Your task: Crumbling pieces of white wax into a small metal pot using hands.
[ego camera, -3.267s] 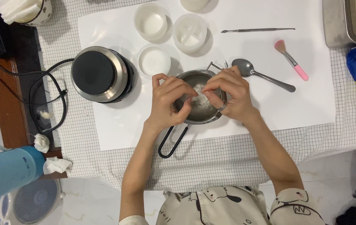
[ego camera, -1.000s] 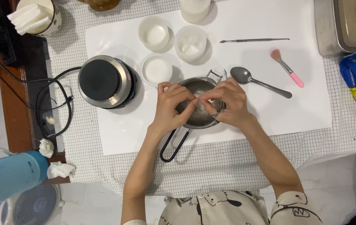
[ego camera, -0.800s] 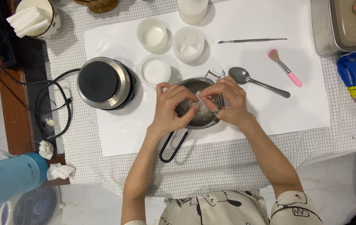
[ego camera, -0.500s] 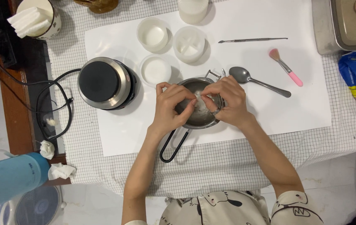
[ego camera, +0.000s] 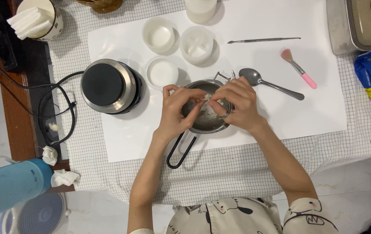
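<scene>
A small steel pot (ego camera: 202,123) with a black wire loop handle (ego camera: 179,151) sits on a white paper sheet (ego camera: 315,104). White crumbly pieces lie in its bottom. My left hand (ego camera: 174,112) and my right hand (ego camera: 237,104) hover over the pot, fingertips meeting above its middle. Together they pinch a small white lump (ego camera: 206,97) between thumbs and forefingers. A ring shows on my right hand.
A round electric hot plate (ego camera: 107,86) stands left of the pot, its cord trailing left. Three white round moulds (ego camera: 162,71) sit behind. A steel spoon (ego camera: 272,83), a pink brush (ego camera: 299,68) and a thin metal tool (ego camera: 263,40) lie to the right.
Both hands stay over the pot, working the white lump with small finger movements. The camera view has shifted slightly; nothing else on the table has moved.
</scene>
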